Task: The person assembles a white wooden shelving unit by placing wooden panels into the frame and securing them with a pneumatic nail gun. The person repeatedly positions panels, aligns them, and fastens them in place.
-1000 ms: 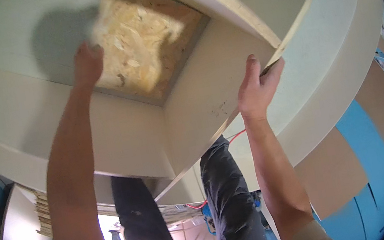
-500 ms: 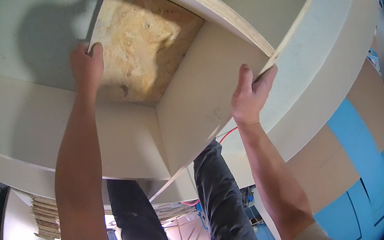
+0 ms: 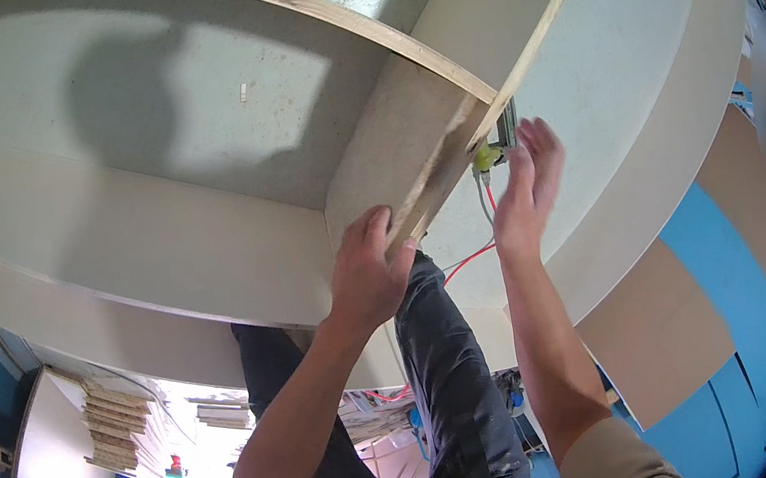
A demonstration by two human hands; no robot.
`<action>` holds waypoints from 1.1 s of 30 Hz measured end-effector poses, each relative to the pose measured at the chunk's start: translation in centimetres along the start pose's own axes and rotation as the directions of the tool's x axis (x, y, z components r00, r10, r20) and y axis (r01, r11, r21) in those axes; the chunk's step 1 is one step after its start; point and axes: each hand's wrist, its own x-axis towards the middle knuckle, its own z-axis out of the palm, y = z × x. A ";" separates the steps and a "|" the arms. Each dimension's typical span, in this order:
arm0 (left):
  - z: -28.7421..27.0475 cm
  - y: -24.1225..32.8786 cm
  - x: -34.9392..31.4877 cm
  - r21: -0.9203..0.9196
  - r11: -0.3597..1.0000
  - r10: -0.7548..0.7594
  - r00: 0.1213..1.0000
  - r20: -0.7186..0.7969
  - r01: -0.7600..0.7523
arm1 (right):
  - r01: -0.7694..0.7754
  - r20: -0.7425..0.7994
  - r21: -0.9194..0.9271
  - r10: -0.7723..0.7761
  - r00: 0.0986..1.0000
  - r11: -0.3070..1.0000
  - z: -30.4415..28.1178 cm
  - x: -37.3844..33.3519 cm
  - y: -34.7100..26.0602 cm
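- Partition panel (image 3: 408,149), pale and upright, stands in the middle of a big white cabinet shell (image 3: 132,129); its raw wooden edge runs from about 1 o'clock down toward the centre of the view.
- Left hand (image 3: 367,277) sits at the lower end of that panel, fingers curled over the bare edge and thumb along the near face, gripping it.
- Right hand (image 3: 525,190) is raised at about 2 o'clock from the left one, palm flat and fingers spread and loose, holding nothing; the fingertips are just beside a small yellow-green fitting (image 3: 486,158).
- That fitting hangs at the panel's edge, just below a small grey metal piece (image 3: 505,122), and I cannot tell whether the fingers actually touch either.
- Thin red wire (image 3: 467,258) drops from the fitting and passes between the two wrists.
- Both forearms come up from 6 o'clock, with light sleeves at the bottom rim.
- Dark trouser legs (image 3: 447,380) show between the arms, below the cabinet.
- At 8 o'clock, a white board (image 3: 46,467) carries a stack of small wooden pieces (image 3: 115,425).
- From 3 to 5 o'clock, tan panels (image 3: 662,334) lie against a bright blue surface (image 3: 735,281).
- A soft shadow falls across the cabinet's inner face at about 11 o'clock.
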 end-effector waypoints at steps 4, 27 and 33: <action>-0.7 -1.1 0.5 -0.035 0.992 0.124 0.981 0.152 -0.120 | 0.474 0.426 -0.102 -0.392 0.815 0.875 -0.7 -3.8 -2.7; -2.2 -17.5 -11.4 -0.883 0.276 -0.721 0.689 0.072 0.380 | 0.845 0.814 -0.531 0.243 0.528 -0.058 9.7 -3.5 4.7; -2.2 -14.3 -8.0 -0.893 0.290 -0.679 0.731 0.060 0.344 | 0.840 0.832 -0.543 0.127 0.539 -0.011 9.4 -3.3 5.0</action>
